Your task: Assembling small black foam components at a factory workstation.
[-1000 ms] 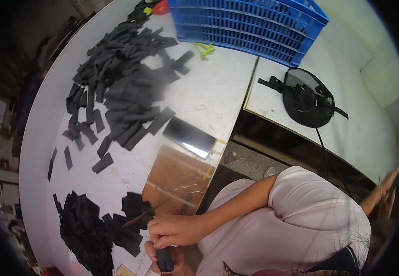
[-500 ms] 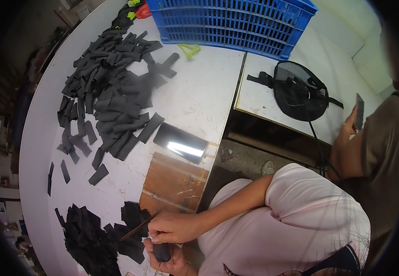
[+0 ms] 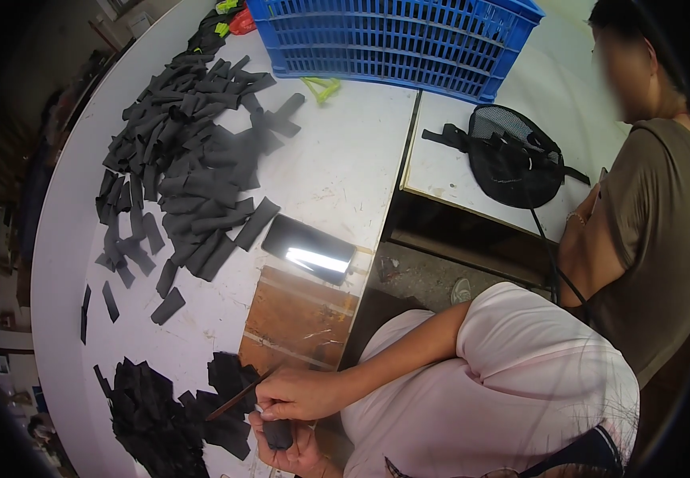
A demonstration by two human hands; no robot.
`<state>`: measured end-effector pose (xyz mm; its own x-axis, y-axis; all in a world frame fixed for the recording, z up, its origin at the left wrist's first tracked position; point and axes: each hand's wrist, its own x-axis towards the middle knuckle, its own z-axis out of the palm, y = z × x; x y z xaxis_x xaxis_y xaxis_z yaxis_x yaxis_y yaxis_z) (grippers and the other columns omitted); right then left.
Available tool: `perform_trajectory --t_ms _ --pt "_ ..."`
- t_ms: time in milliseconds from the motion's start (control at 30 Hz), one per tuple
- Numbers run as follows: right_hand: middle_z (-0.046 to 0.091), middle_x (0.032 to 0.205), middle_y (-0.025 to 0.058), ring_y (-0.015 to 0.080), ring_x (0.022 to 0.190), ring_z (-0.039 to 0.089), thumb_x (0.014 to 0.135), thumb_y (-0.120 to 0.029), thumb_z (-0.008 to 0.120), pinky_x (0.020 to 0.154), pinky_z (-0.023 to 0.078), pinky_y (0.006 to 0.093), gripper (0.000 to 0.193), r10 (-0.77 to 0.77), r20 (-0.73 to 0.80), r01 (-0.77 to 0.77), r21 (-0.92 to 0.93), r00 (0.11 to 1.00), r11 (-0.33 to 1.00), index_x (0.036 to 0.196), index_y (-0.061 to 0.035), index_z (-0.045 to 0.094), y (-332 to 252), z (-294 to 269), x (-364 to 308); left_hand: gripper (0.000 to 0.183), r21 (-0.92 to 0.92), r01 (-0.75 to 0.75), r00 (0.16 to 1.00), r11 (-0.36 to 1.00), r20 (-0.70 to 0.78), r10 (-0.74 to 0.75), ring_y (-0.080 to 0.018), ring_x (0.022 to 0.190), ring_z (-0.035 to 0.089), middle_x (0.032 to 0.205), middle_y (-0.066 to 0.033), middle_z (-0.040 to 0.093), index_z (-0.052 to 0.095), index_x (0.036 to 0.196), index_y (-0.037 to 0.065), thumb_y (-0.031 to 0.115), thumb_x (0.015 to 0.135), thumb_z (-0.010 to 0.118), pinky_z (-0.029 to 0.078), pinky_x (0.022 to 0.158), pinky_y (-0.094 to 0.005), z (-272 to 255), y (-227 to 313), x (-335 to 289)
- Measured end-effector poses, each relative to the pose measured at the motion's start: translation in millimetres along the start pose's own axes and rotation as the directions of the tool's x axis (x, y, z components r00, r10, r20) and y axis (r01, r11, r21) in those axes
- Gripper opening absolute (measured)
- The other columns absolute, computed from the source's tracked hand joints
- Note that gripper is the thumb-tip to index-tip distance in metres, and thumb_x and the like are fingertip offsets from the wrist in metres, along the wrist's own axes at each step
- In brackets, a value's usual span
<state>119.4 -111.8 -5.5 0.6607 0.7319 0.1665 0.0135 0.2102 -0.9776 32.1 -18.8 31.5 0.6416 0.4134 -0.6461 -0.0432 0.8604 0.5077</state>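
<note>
My right hand is closed around a thin, brown, pointed stick-like tool, whose tip slants down to the left over black fabric pieces. Just below it, my left hand is closed on a small dark grey fabric piece that lies curved across the fingers. The fingertips of both hands meet at the upper end of this piece; what they pinch there is too small to make out. Beside my hands lies a heap of flat black fabric pieces, with a few loose ones nearest the tool.
A large pile of dark grey fabric strips covers the far left of the white table. Near me are a shiny dark phone and a brown board. A blue crate, black mesh bag and another person are beyond.
The other person at the right has leaned in, so the head and upper body now show and the phone in their hand is mostly hidden. My hands have barely moved.
</note>
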Motion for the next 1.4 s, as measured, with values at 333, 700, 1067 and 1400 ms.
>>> perform_trajectory --t_ms 333,700,1067,1400 --pt "0.048 0.064 0.0115 0.0273 0.062 0.047 0.078 -0.015 0.053 0.055 0.035 0.0355 0.019 0.025 -0.012 -0.025 -0.033 1.000 0.999 0.068 -0.0016 0.044 5 -1 -1 0.031 0.170 -0.166 0.985 0.971 -0.014 0.171 -0.0225 0.057 0.055 0.100 -0.0156 0.051 0.043 0.111 0.008 0.023 0.088 0.030 0.050 0.060 -0.0330 -27 -12 10" --pt "0.051 0.065 0.0136 0.0277 0.066 0.051 0.076 -0.018 0.053 0.058 0.038 0.0350 0.020 -0.002 0.037 0.005 -0.067 0.999 0.998 0.069 -0.0005 0.047 2 -21 -8 0.018 -0.155 0.169 0.838 0.973 0.543 -0.059 -0.0046 0.028 0.033 0.081 -0.0148 0.052 0.042 0.093 0.002 0.017 0.084 0.038 0.024 0.026 -0.0143 -20 -15 18" --pt "0.043 0.092 0.0167 0.0291 0.088 0.042 0.063 -0.028 0.066 0.072 0.034 0.0399 0.047 -0.426 -0.433 -0.315 -0.893 0.794 0.321 0.093 0.0016 0.045 27 -121 -12 0.009 0.643 -0.608 0.735 0.466 0.232 0.637 -0.0010 0.039 0.030 0.058 0.0018 0.044 0.050 0.083 0.001 0.010 0.083 0.049 0.022 0.034 -0.0141 -61 -41 53" --pt "0.044 0.104 0.0180 0.0294 0.095 0.042 0.061 -0.027 0.064 0.079 0.033 0.0373 0.061 -0.178 -0.563 -0.522 -0.821 0.807 0.231 0.107 0.0065 0.040 57 -140 -1 0.005 0.612 -0.759 0.521 0.224 0.363 0.773 -0.0023 0.053 0.037 0.066 0.0007 0.045 0.050 0.083 -0.002 0.002 0.082 0.047 0.029 0.046 -0.0141 -87 -57 87"
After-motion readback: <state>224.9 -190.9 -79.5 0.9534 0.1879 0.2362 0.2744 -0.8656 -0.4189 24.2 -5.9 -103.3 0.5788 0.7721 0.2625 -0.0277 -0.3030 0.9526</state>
